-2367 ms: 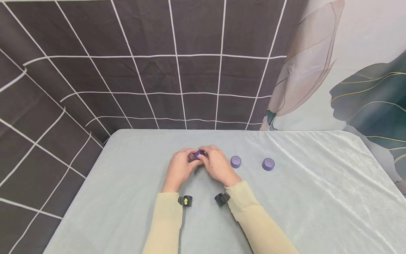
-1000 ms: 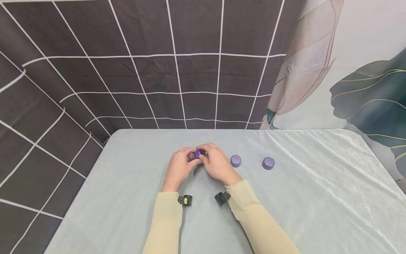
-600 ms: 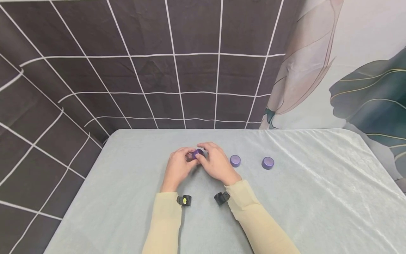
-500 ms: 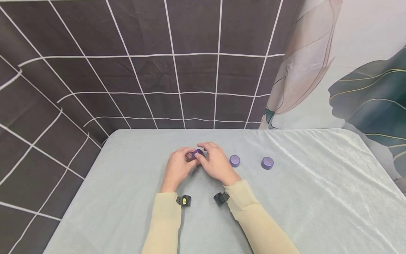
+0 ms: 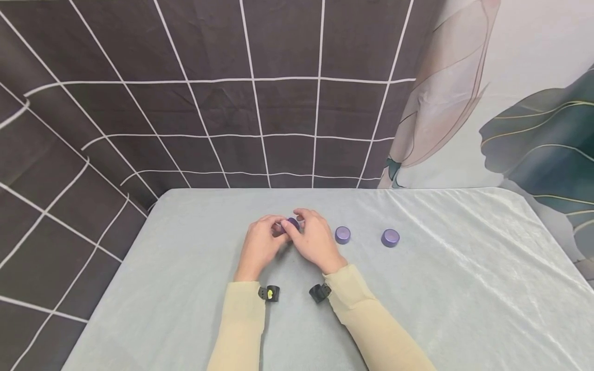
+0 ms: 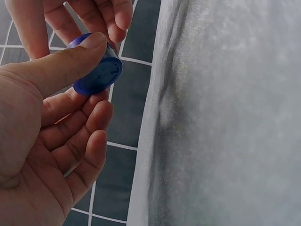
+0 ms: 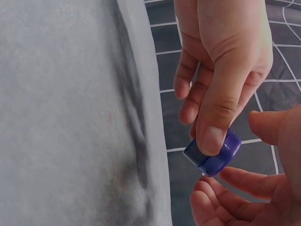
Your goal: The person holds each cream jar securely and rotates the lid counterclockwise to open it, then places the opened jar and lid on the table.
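Note:
A small round jar [image 5: 293, 222], purple in the head view, is held over the table between my two hands. My left hand [image 5: 260, 245] pinches it, thumb laid across its side. In the left wrist view the jar [image 6: 99, 77] looks blue and turns a flat round end to the camera. The right wrist view shows a seam between a dark part and a purple part of the jar [image 7: 225, 155]. My right hand [image 5: 317, 242] curves loosely around it, thumb and fingers spread apart, one fingertip right at its edge.
Two similar purple round pieces stand to the right of my hands, a nearer one [image 5: 343, 235] and a farther one [image 5: 390, 238]. Pale velvety cloth covers the table [image 5: 441, 299]. Behind it hangs a dark cloth with white grid lines [image 5: 223, 108], beside a leaf-patterned curtain [image 5: 445, 103].
My right hand has loosened: its index finger has lifted off the jar and the thumb has shifted left. My left hand keeps its hold. The two other purple pieces stay put.

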Action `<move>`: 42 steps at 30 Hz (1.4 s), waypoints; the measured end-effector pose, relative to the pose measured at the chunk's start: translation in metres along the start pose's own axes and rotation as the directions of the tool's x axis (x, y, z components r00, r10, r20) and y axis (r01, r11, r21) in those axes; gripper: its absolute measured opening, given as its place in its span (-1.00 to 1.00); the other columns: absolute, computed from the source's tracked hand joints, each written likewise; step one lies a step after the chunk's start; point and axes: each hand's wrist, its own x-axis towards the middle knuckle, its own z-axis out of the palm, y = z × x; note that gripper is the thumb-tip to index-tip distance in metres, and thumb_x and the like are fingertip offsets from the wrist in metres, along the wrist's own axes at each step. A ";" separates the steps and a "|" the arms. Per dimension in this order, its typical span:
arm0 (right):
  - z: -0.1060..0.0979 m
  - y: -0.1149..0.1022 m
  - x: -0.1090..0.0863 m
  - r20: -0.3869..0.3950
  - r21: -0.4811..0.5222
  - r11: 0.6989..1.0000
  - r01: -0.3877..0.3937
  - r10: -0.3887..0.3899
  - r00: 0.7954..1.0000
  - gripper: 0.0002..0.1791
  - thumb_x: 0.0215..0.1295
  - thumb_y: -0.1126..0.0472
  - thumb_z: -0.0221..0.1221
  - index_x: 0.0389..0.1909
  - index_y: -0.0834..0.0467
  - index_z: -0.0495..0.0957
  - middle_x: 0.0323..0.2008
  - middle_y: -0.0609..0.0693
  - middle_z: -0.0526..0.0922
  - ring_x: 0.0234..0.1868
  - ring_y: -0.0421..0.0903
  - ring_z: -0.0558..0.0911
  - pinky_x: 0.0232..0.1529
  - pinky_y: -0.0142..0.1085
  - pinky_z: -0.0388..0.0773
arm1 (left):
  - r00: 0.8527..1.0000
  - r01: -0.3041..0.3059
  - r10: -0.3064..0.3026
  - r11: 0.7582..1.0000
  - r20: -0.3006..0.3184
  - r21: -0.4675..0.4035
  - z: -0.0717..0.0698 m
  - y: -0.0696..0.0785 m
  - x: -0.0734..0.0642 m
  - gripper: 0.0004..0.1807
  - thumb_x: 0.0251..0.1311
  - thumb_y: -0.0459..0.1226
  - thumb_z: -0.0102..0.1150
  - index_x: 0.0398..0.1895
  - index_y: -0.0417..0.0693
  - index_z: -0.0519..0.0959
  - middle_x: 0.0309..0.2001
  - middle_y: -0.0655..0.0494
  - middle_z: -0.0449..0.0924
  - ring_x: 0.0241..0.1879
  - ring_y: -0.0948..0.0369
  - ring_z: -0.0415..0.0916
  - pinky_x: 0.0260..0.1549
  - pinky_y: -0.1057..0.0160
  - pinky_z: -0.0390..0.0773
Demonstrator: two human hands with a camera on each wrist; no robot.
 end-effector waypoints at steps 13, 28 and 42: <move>0.004 0.001 0.000 -0.017 -0.015 0.999 -0.033 0.033 0.999 -0.47 0.36 -0.08 0.20 0.05 0.32 0.61 -0.13 0.21 0.69 -0.09 0.11 0.66 -0.03 -0.01 0.57 | 1.000 -0.011 0.011 1.000 -0.004 0.019 0.001 0.002 0.000 -0.66 0.03 -0.28 0.50 -0.09 -0.13 0.71 -0.28 0.08 0.67 -0.28 0.17 0.59 -0.22 0.14 0.56; 0.004 0.003 0.001 -0.040 -0.020 1.000 -0.007 0.007 0.999 -0.62 0.35 0.03 0.21 -0.11 0.30 0.67 -0.33 0.11 0.69 -0.27 0.04 0.63 -0.17 -0.07 0.56 | 0.999 -0.040 0.040 0.999 -0.020 0.001 0.002 -0.001 0.000 -0.66 -0.02 -0.30 0.53 -0.13 -0.13 0.72 -0.28 0.08 0.68 -0.28 0.17 0.61 -0.17 0.14 0.58; 0.004 0.005 0.002 -0.033 -0.025 1.000 -0.001 0.000 0.999 -0.65 0.35 0.05 0.22 -0.14 0.28 0.68 -0.33 0.10 0.69 -0.28 0.01 0.64 -0.19 -0.09 0.57 | 1.000 -0.030 0.030 1.000 -0.005 -0.004 0.002 -0.001 0.000 -0.66 -0.01 -0.27 0.54 -0.12 -0.11 0.72 -0.25 0.10 0.68 -0.27 0.18 0.61 -0.18 0.15 0.58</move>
